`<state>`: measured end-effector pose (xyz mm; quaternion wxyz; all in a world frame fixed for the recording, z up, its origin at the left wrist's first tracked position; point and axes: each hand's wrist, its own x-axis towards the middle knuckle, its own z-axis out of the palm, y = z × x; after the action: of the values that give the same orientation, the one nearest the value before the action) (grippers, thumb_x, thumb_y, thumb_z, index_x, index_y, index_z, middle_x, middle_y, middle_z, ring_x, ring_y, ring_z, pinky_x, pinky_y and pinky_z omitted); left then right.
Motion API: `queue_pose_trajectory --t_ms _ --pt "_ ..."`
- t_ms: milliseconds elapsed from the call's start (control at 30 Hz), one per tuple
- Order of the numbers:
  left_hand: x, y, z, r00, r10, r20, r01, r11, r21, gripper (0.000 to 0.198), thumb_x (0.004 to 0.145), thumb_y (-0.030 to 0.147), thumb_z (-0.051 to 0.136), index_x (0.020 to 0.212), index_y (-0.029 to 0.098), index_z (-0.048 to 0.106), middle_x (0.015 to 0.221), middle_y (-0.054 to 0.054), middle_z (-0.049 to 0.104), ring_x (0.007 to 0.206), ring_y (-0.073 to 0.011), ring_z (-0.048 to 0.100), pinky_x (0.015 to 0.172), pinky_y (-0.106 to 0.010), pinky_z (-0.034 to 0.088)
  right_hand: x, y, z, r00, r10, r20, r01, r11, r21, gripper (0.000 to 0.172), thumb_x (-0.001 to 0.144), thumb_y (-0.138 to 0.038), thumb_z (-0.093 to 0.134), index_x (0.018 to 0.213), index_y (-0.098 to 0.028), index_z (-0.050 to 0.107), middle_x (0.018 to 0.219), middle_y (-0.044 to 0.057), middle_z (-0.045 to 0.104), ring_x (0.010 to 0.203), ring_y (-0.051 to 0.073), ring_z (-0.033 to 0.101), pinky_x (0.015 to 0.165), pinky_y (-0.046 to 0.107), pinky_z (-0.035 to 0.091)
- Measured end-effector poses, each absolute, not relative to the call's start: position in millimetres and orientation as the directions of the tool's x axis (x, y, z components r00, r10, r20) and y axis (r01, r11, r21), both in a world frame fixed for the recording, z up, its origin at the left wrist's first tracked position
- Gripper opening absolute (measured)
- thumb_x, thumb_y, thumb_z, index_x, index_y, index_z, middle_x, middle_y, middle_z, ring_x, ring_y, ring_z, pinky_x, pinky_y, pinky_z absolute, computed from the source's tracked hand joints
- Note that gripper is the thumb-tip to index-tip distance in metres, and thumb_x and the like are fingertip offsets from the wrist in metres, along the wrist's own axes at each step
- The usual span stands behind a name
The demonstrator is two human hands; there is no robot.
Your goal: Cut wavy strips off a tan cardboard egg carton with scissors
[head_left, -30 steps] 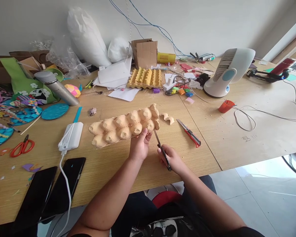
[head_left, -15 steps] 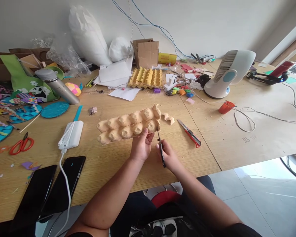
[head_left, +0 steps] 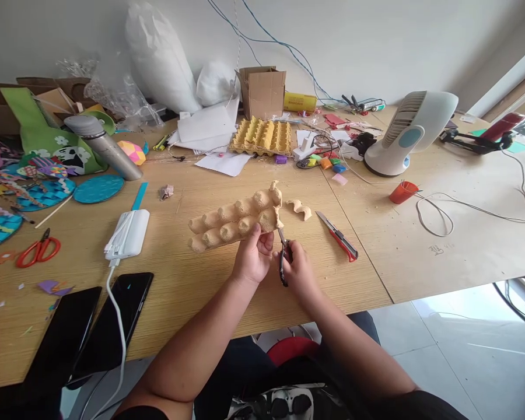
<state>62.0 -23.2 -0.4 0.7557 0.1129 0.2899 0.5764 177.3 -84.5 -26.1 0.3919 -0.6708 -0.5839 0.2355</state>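
My left hand grips a tan egg carton piece by its near edge, thumb on top. The piece has two rows of bumps and is held above the table. At its right end a thin edge strip hangs on, bent outward. In my right hand are black-handled scissors, their blades at the lower right corner of the carton. A curved offcut lies just beyond, and a red utility knife with its blade out rests to the right.
On the left are a white power bank, two phones, red-handled scissors and a steel flask. A yellow egg tray sits at the back. A white fan and an orange cup stand on the right.
The carton's left end has swung rightward, so the piece appears shorter and more tilted. The edge strip stands further away from the carton, and the scissors' handles have spread apart.
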Motion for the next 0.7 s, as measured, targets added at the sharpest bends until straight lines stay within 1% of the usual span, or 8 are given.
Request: queue_pose_trajectory --t_ms 167,333,433,600,700 --pt "61 -22 -5 0.179 0.942 -0.285 -0.806 0.307 0.507 0.027 0.079 0.034 0.084 0.093 0.016 0.069 0.078 0.002 0.075 0.065 -0.0062 0.069 0.066 -0.016 0.056 181 -86 -19 0.194 0.974 0.119 0.658 -0.039 -0.752 0.026 0.091 -0.04 0.053 0.076 -0.026 0.037 0.074 0.001 0.056 0.071 0.02 0.053 0.062 0.029 0.031" --pt "62 -21 -5 0.169 0.95 -0.263 -0.831 0.281 0.48 0.02 0.081 0.029 0.082 0.093 0.017 0.072 0.088 0.0 0.077 0.071 -0.0055 0.07 0.069 -0.013 0.056 186 -87 -12 0.18 0.977 0.115 0.704 -0.046 -0.709 0.028 0.091 -0.039 0.056 0.074 -0.026 0.038 0.075 0.002 0.058 0.071 0.02 0.054 0.062 0.029 0.03" --pt "62 -21 -3 0.17 0.947 -0.273 -0.825 0.289 0.486 0.017 0.084 0.028 0.08 0.094 0.017 0.073 0.09 0.0 0.077 0.076 -0.0056 0.071 0.072 -0.013 0.056 189 -86 -11 0.17 0.978 0.12 0.738 -0.046 -0.674 0.029 0.091 -0.039 0.057 0.074 -0.026 0.038 0.075 0.003 0.059 0.07 0.02 0.054 0.062 0.029 0.029" --pt "63 -22 -1 0.189 0.943 -0.274 -0.836 0.301 0.459 0.016 0.084 0.027 0.08 0.094 0.018 0.073 0.088 0.002 0.077 0.074 -0.0041 0.071 0.07 -0.011 0.056 191 -84 -9 0.159 0.98 0.12 0.765 -0.046 -0.642 0.034 0.092 -0.041 0.056 0.072 -0.026 0.032 0.074 0.003 0.057 0.068 0.02 0.052 0.061 0.029 0.026" --pt "62 -23 0 0.201 0.939 -0.28 -0.838 0.312 0.447 0.015 0.086 0.026 0.078 0.097 0.018 0.073 0.087 0.002 0.077 0.073 -0.0041 0.071 0.069 -0.01 0.056 191 -84 -7 0.161 0.981 0.104 0.77 -0.059 -0.635 0.036 0.092 -0.042 0.055 0.072 -0.026 0.029 0.072 0.002 0.054 0.067 0.019 0.05 0.061 0.029 0.024"
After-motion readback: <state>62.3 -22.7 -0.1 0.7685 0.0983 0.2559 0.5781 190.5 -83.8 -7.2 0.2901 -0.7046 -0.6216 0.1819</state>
